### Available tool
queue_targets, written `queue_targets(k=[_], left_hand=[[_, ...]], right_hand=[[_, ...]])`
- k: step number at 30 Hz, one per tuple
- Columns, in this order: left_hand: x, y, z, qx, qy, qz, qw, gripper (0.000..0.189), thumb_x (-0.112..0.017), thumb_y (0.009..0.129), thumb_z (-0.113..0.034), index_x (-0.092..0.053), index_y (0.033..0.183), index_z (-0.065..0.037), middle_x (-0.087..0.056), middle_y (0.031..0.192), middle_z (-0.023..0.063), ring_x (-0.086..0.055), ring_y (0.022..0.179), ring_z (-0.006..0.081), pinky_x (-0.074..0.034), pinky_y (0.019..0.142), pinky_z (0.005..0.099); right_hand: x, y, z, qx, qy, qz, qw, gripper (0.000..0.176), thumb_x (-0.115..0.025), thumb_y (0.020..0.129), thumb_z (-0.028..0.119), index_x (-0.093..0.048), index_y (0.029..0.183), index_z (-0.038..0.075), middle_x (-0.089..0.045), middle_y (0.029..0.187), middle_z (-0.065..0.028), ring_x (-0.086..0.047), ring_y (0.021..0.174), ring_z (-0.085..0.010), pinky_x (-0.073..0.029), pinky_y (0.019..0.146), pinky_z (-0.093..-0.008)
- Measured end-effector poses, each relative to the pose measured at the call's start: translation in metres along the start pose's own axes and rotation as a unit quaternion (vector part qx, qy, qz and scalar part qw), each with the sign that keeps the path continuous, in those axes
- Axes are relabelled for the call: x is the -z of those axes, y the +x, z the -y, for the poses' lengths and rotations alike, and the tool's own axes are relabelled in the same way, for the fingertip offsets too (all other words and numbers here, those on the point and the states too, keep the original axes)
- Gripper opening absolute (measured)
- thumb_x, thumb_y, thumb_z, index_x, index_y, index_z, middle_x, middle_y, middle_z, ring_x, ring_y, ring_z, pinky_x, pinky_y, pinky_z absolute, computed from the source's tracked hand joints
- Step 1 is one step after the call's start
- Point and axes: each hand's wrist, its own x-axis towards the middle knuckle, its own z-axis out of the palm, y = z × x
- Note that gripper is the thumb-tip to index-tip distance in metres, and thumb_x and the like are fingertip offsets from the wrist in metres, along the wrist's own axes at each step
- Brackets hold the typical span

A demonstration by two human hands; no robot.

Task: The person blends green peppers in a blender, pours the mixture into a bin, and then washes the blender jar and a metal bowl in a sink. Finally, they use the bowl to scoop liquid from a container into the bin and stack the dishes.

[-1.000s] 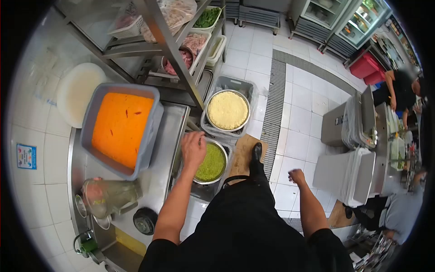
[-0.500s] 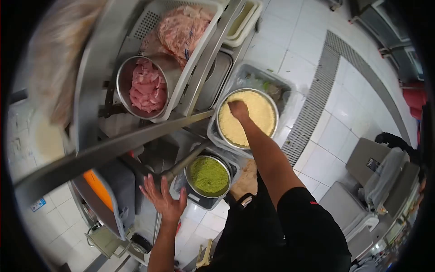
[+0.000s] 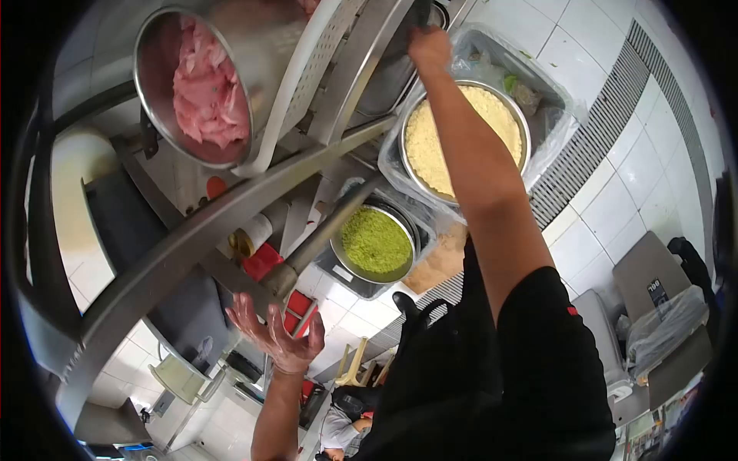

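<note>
While the round steel bowl point(image 3: 529, 144) of yellow meal point(image 3: 427, 146) is lying under your right forearm point(image 3: 492, 180), just short of the right hand point(image 3: 429, 48), whether its fingers are gripping isn't showing; your left hand point(image 3: 278, 338) is hanging spread, empty, nearer the green meal point(image 3: 374, 240).

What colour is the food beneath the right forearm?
Pale yellow food, clearest in the head view.

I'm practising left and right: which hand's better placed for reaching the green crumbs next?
Probably the left hand: open, seemingly empty and nearer the green crumbs in view. The right hand is beyond the yellow crumbs.
</note>
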Motion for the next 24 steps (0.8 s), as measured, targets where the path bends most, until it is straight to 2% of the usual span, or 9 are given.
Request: queue_targets(k=[4, 7, 10, 13, 16, 19, 21, 23, 24], left_hand=[[0.003, 0.003, -0.001, 0.002, -0.024, -0.016, 1.000, 0.079, -0.067, 0.083, -0.034, -0.031, 0.150, -0.013, -0.030, 0.150, 0.0276, -0.029, 0.141, 0.0467, -0.017, 0.113, 0.0647], [0.006, 0.003, -0.001, 0.003, -0.050, -0.028, 0.998, 0.075, -0.069, 0.081, -0.029, -0.037, 0.146, -0.012, -0.029, 0.151, 0.0279, -0.028, 0.141, 0.0456, -0.018, 0.112, 0.0652], [0.006, -0.006, 0.002, -0.012, -0.090, -0.092, 0.992, 0.066, -0.069, 0.081, -0.027, -0.046, 0.142, -0.012, -0.032, 0.150, 0.0269, -0.028, 0.140, 0.0481, -0.017, 0.113, 0.0654], [-0.006, -0.056, -0.017, -0.030, -0.276, -0.121, 0.953, 0.061, -0.067, 0.084, -0.020, -0.047, 0.139, -0.006, -0.032, 0.149, 0.0269, -0.029, 0.140, 0.0467, -0.021, 0.114, 0.0593], [-0.064, -0.127, -0.039, 0.116, -0.361, 0.016, 0.925, 0.060, -0.065, 0.089, -0.019, -0.043, 0.142, -0.001, -0.035, 0.148, 0.0263, -0.031, 0.140, 0.0424, -0.024, 0.115, 0.0505], [-0.187, -0.211, -0.007, 0.333, -0.384, 0.072, 0.858, 0.061, -0.063, 0.093, -0.023, -0.039, 0.143, 0.002, -0.040, 0.145, 0.0249, -0.040, 0.134, 0.0377, -0.034, 0.110, 0.0445], [-0.305, -0.279, 0.047, 0.494, -0.606, 0.097, 0.616, 0.065, -0.053, 0.099, -0.042, -0.040, 0.144, 0.002, -0.051, 0.139, 0.0198, -0.050, 0.127, 0.0303, -0.038, 0.106, 0.0356], [-0.325, -0.291, 0.069, 0.597, -0.627, 0.172, 0.470, 0.068, -0.045, 0.100, -0.053, -0.045, 0.142, 0.000, -0.058, 0.132, 0.0136, -0.057, 0.117, 0.0261, -0.044, 0.098, 0.0347], [-0.388, -0.330, 0.094, 0.573, -0.635, 0.168, 0.489, 0.068, -0.043, 0.100, -0.055, -0.048, 0.140, -0.001, -0.058, 0.134, 0.0109, -0.058, 0.118, 0.0267, -0.046, 0.097, 0.0355]], right_hand=[[0.082, -0.020, -0.075, 0.023, 0.000, -0.117, 0.993, 0.044, -0.072, 0.075, 0.037, -0.070, 0.096, -0.002, -0.070, 0.093, -0.0251, -0.067, 0.092, -0.0422, -0.053, 0.079, -0.0456], [0.190, -0.104, -0.107, 0.039, 0.038, -0.120, 0.991, 0.035, -0.065, 0.082, 0.023, -0.071, 0.104, -0.003, -0.074, 0.093, -0.0184, -0.072, 0.087, -0.0284, -0.053, 0.080, -0.0400], [0.252, -0.185, -0.164, 0.006, 0.008, -0.104, 0.995, 0.033, -0.062, 0.082, 0.020, -0.067, 0.094, -0.010, -0.071, 0.079, -0.0158, -0.064, 0.069, -0.0204, -0.050, 0.068, -0.0369], [0.268, -0.275, -0.205, -0.046, -0.042, -0.043, 0.997, 0.032, -0.062, 0.082, 0.020, -0.067, 0.093, -0.009, -0.068, 0.074, -0.0130, -0.061, 0.066, -0.0188, -0.049, 0.065, -0.0370], [0.240, -0.372, -0.215, -0.043, -0.037, 0.013, 0.998, 0.032, -0.065, 0.082, 0.022, -0.068, 0.097, -0.006, -0.072, 0.082, -0.0200, -0.069, 0.075, -0.0248, -0.052, 0.072, -0.0405], [0.180, -0.447, -0.262, -0.071, -0.076, 0.088, 0.991, 0.030, -0.068, 0.081, 0.023, -0.069, 0.101, 0.001, -0.071, 0.084, -0.0203, -0.070, 0.077, -0.0314, -0.052, 0.072, -0.0431], [0.137, -0.486, -0.299, -0.001, -0.039, 0.116, 0.993, 0.026, -0.069, 0.081, 0.023, -0.069, 0.100, 0.006, -0.070, 0.082, -0.0200, -0.068, 0.078, -0.0381, -0.052, 0.070, -0.0446], [0.105, -0.512, -0.290, -0.024, -0.124, 0.151, 0.980, 0.020, -0.063, 0.085, 0.021, -0.069, 0.095, 0.004, -0.070, 0.082, -0.0194, -0.069, 0.079, -0.0367, -0.052, 0.070, -0.0441], [0.092, -0.518, -0.294, -0.034, -0.129, 0.155, 0.979, 0.020, -0.063, 0.085, 0.021, -0.069, 0.095, 0.004, -0.070, 0.082, -0.0194, -0.069, 0.079, -0.0367, -0.052, 0.070, -0.0441]])
